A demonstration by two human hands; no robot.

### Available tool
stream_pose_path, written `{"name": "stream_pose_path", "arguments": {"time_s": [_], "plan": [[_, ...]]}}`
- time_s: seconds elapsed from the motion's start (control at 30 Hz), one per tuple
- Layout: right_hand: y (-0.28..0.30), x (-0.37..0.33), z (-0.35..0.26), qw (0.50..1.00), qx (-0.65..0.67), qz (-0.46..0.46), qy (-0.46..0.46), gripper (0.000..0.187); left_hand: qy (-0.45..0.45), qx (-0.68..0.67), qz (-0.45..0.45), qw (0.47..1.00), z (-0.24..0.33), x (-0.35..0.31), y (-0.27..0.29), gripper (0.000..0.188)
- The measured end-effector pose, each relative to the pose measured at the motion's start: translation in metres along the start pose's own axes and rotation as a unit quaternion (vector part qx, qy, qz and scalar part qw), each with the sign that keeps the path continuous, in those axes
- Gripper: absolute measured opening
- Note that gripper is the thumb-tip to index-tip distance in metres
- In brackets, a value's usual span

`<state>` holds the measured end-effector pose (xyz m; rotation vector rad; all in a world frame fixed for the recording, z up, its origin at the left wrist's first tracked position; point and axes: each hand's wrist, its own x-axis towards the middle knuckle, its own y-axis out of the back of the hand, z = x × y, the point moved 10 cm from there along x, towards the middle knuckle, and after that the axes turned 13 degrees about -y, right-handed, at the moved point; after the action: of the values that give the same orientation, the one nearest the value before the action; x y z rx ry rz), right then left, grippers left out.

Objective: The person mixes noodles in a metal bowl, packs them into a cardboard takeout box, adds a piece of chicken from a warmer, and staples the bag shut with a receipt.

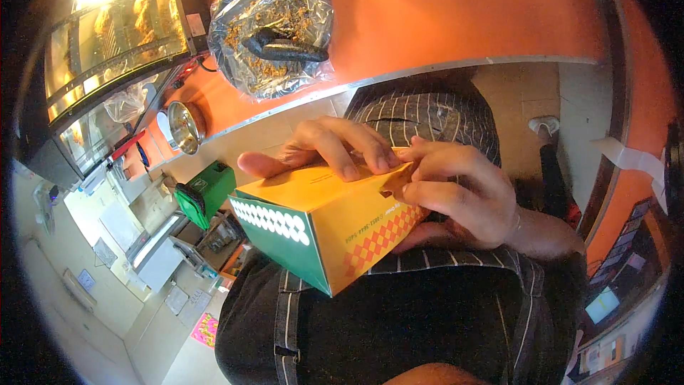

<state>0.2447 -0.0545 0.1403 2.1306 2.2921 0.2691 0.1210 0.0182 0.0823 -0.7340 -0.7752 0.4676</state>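
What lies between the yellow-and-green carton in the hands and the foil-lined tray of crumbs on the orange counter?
In the head view, only the left hand on the carton, then pale floor and the counter's metal edge lie before the tray.

An orange counter (456,7) carries a foil-lined tray (274,25) beside a brightly lit glass display case (107,43); beige tiled floor (520,93) lies beyond.

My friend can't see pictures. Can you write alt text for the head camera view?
Two bare hands, left hand and right hand, press on top of a yellow and green cardboard box held against a dark apron. Beyond is an orange counter with a foil-lined tray.
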Motion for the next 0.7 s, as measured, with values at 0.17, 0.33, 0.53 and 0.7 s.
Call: {"name": "stream_pose_path", "arguments": {"time_s": [0.17, 0.33, 0.53, 0.7], "plan": [[-0.001, 0.001, -0.001, 1.0, -0.011, -0.021, 0.003, 0.054, 0.012, -0.021, -0.006, 1.0, -0.001, 0.007, -0.006, 0.097], [0.006, -0.003, -0.001, 0.997, -0.007, 0.068, 0.045, 0.046, 0.046, -0.025, 0.059, 0.997, -0.003, 0.002, -0.01, 0.094], [0.007, -0.006, -0.009, 0.985, -0.102, 0.098, 0.094, 0.044, 0.025, -0.031, 0.074, 0.996, -0.004, -0.005, -0.011, 0.092], [0.003, -0.006, -0.007, 0.982, -0.126, 0.103, 0.093, 0.044, -0.006, -0.031, 0.051, 0.998, -0.003, 0.0, -0.009, 0.092]]}}
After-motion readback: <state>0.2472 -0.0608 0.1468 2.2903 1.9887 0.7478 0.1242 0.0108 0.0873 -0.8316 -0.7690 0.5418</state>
